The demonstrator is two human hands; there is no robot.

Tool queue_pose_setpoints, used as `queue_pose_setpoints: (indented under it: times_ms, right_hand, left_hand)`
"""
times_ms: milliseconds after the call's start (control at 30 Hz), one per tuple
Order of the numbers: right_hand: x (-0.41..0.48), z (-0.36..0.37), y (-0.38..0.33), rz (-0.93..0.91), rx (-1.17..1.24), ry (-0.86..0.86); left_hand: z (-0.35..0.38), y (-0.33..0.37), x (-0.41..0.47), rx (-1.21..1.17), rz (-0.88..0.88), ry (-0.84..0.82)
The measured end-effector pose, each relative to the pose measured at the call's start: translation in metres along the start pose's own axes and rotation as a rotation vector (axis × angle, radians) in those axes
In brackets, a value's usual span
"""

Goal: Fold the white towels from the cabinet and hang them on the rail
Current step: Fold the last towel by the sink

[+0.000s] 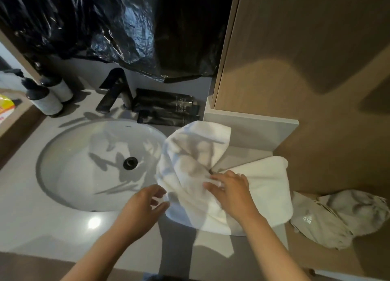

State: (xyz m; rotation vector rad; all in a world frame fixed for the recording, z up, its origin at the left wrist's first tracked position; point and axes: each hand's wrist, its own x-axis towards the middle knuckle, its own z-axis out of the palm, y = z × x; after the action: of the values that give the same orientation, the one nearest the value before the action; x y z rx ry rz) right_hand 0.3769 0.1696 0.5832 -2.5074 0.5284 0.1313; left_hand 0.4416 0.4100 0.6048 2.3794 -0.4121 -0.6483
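A crumpled white towel (196, 164) lies on the grey counter (31, 217) to the right of the sink, part of it draped over the basin's edge and part hanging off the front. My right hand (230, 187) rests on the towel's middle with its fingers spread over the bunched cloth. My left hand (145, 204) hovers at the towel's left edge, thumb and fingers loosely curved and apart, holding nothing that I can see. No rail is in view.
An oval sink (69, 175) with a black drain sits left of the towel. Behind it stand a black faucet (114, 90), two dispenser bottles (47, 99) and dark tubes (166, 107). Black plastic sheeting (105, 27) hangs above. Beige cloth bags (337, 217) lie on a wooden surface at right.
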Motion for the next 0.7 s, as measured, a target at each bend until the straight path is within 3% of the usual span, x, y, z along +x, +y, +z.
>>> queue_pose_setpoints:
  times_ms: [167, 333, 567, 700]
  right_hand:
    - [-0.038, 0.022, 0.001, -0.016, 0.060, 0.064]
    - [-0.057, 0.032, 0.006, 0.022, 0.137, 0.099]
    - [-0.059, 0.028, 0.001, 0.078, 0.311, 0.112]
    - [-0.052, 0.026, -0.001, 0.221, 0.514, 0.147]
  left_hand:
    - [0.000, 0.020, 0.027, -0.095, 0.029, 0.000]
    - [0.017, 0.034, 0.047, -0.157, -0.074, 0.039]
    - [0.035, 0.029, 0.052, -0.092, -0.040, 0.065]
    - [0.036, 0.022, 0.047, -0.099, -0.017, 0.067]
